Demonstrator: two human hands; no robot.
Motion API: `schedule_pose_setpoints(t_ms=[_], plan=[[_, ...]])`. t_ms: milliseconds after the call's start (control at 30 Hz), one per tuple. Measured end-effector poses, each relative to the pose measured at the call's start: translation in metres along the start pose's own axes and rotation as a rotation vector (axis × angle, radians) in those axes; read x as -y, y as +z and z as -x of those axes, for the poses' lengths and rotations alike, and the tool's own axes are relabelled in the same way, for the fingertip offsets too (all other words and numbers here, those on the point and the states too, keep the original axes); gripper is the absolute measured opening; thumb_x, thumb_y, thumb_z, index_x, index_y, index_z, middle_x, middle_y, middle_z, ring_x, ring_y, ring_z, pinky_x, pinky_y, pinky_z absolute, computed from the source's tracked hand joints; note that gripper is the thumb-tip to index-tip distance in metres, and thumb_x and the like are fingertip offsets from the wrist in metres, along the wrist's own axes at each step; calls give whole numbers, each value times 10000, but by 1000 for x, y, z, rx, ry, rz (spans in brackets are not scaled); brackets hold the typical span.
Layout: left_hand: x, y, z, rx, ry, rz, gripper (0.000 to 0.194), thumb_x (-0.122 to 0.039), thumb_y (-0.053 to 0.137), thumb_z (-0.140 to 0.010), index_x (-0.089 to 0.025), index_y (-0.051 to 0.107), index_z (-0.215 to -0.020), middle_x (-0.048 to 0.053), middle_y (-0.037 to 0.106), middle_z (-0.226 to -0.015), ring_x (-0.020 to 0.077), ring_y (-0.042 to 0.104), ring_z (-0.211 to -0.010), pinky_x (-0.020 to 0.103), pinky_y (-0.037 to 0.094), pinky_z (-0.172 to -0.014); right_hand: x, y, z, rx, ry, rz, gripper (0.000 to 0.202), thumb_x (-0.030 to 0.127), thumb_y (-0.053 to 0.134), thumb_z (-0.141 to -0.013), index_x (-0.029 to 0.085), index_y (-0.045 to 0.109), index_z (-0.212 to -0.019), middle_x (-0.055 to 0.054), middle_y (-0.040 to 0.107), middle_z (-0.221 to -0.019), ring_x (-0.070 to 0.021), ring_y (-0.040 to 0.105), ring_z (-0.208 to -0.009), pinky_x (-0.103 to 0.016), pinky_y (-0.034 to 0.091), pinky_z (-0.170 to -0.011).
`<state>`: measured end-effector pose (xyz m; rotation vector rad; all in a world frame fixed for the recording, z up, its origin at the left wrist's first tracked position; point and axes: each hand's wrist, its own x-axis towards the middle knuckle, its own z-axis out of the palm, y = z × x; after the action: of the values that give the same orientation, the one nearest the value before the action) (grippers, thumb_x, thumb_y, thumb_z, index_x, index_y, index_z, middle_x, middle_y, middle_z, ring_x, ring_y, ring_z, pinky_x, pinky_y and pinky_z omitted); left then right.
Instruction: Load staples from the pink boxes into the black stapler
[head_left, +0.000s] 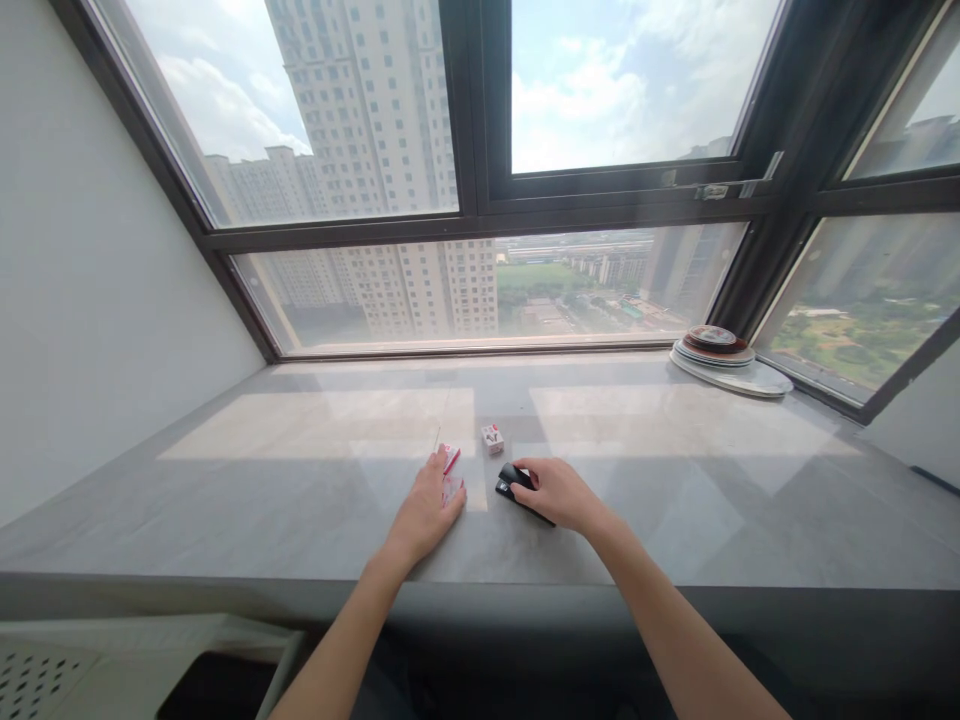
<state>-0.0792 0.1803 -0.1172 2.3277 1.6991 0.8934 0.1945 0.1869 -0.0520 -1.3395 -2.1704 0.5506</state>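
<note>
My left hand [424, 512] is over a small pink-and-white box [451, 460], its thumb and fingers around it on the countertop. Most of that box is hidden under the fingers, and a paler pink part shows beside the thumb. A black stapler [531, 508] lies slantwise to the right, with my right hand [559, 492] closed around its upper part. Between and beyond the hands stands a small white box [493, 440] with dark and pink print, touched by neither hand.
The pale stone-look counter [247, 500] runs along dark-framed windows [480, 228]. A stack of plates or round lids [720, 365] sits in the far right corner. Below the counter's front edge, at lower left, is a white perforated object [97, 665].
</note>
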Motion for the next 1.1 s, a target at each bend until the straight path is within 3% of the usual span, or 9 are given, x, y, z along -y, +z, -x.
schedule_pose_setpoints(t_ms=[100,200,333,467,667,833,1000,1100], plan=[[-23,22,-21,-49,37,-56,692,-380,441,-1018,-209,131,-1613,148,303,-1622,297,272,-1495,530,258,-1203,-1,2,6,-27,85,13,302,487,609,-882,230,755,-823,-14,616,-635,-143,499,-586,-257,239,-562],[-50,41,-42,-79,58,-111,612,-348,423,-1021,-220,233,-1589,165,343,-1595,339,282,-1476,592,247,-1179,-4,10,14,-54,197,-12,488,621,542,-906,214,734,-718,-33,602,-595,-150,496,-556,-263,248,-548],[-74,52,-57,-94,73,-140,505,-287,395,-1019,-230,372,-1520,162,425,-1529,358,312,-1448,625,256,-1158,-8,22,24,-125,242,-150,549,655,444,-947,215,753,-834,-41,620,-616,-181,550,-598,-263,308,-561],[-76,49,-41,-113,133,-156,474,-255,357,-1031,-215,383,-1503,156,477,-1453,334,360,-1418,613,273,-1161,-12,28,31,-147,266,-306,540,628,405,-969,206,740,-990,-40,633,-630,-218,598,-652,-278,380,-588],[-75,34,13,-142,101,-156,441,-241,306,-1052,-241,387,-1486,143,473,-1428,316,361,-1413,592,324,-1141,9,48,24,-95,240,-359,499,561,344,-1019,206,693,-1048,-31,630,-625,-210,603,-620,-293,422,-627],[-52,9,40,-129,92,-184,460,-202,261,-1049,-232,387,-1491,141,464,-1433,318,353,-1410,561,336,-1149,45,79,12,-27,119,-423,471,539,321,-1040,242,637,-1225,-52,678,-763,-234,645,-746,-311,445,-704],[1,-23,49,-99,118,-277,474,-192,278,-1036,-217,389,-1497,146,476,-1438,343,379,-1377,594,315,-1147,76,112,-17,70,86,-444,439,510,338,-1040,258,579,-1308,-88,706,-1013,-270,645,-953,-357,461,-821],[32,-41,45,-104,68,-257,457,-213,284,-1034,-214,429,-1468,148,512,-1374,329,429,-1323,577,363,-1114,92,128,-38,167,60,-495,422,491,346,-1040,272,531,-1350,-76,699,-1017,-263,648,-954,-374,468,-840]])
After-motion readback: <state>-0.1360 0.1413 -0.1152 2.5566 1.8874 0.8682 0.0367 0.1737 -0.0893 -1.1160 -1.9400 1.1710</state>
